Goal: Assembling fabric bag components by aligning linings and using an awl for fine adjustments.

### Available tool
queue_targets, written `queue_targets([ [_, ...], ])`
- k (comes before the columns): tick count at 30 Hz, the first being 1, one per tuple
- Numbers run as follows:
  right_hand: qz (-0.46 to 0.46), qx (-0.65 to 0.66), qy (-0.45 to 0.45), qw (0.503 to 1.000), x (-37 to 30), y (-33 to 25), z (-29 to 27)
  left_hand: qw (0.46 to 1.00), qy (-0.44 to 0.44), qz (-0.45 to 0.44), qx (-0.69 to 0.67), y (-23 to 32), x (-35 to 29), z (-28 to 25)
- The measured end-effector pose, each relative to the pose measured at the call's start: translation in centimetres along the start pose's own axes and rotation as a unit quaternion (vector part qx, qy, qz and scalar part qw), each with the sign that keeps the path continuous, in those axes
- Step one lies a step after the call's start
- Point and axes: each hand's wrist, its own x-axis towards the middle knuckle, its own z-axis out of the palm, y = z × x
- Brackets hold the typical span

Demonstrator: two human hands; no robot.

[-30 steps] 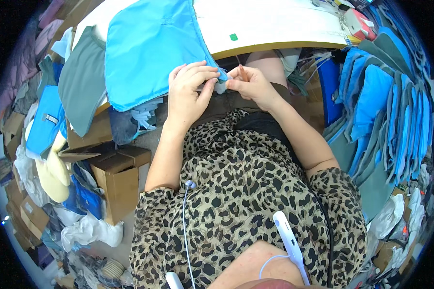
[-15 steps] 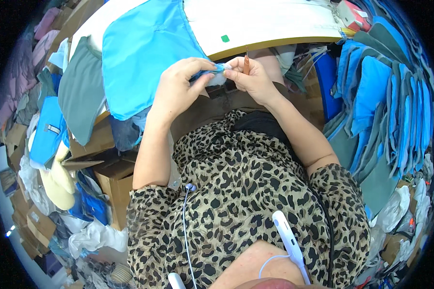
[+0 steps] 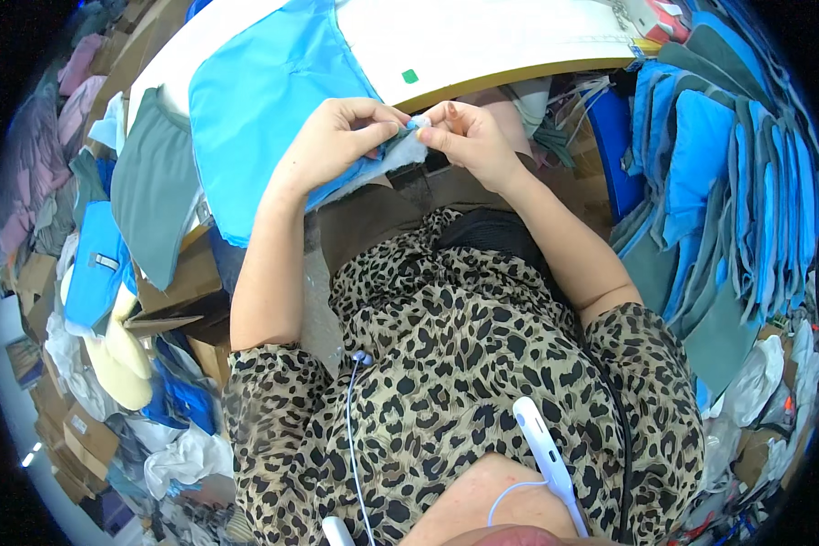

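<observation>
Can see white tabletop w/ yellowish near edge, across top of view. Off its near right corner, can make out thick stack of blue and grey-green pieces, well apart from both hands. Spread over tabletop's left part, hanging past near edge: blue cloth, w/ pale fuzzy layer showing under L fingers. Just left of it, over left end: grey-green piece. Near edge, past cloth: L hand, narrow, thumb vs. fingers, gripping cloth by its near right corner; R hand, also narrow, pinching the very tip of same corner. On tabletop close to near edge, small green patch. Smallest: slim brown item at R fingers (prob. a little hand tool, tip not clear). To do this bit well: keep corner taut betw. both pinches, layers flush, pull lightly so as not to drag cloth off tabletop, & mind brown item's end near fabric. Rel. to hands: cloth mostly left of & beyond L hand, corner betw. the two, touching both; v. little, if any, past R fingertips.
</observation>
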Motion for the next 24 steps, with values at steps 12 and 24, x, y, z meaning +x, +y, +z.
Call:
queue_targets([
  [12, -0.122, -0.197, 0.067, 0.971, 2.2, -0.7, 1.5, 0.994, 0.039, 0.004, -0.102, 1.9, -0.2, -0.9],
  [24, -0.147, -0.215, -0.072, 0.963, 4.6, -5.5, 0.9, 0.982, 0.092, 0.151, 0.070, 3.6, 0.2, -2.5],
])
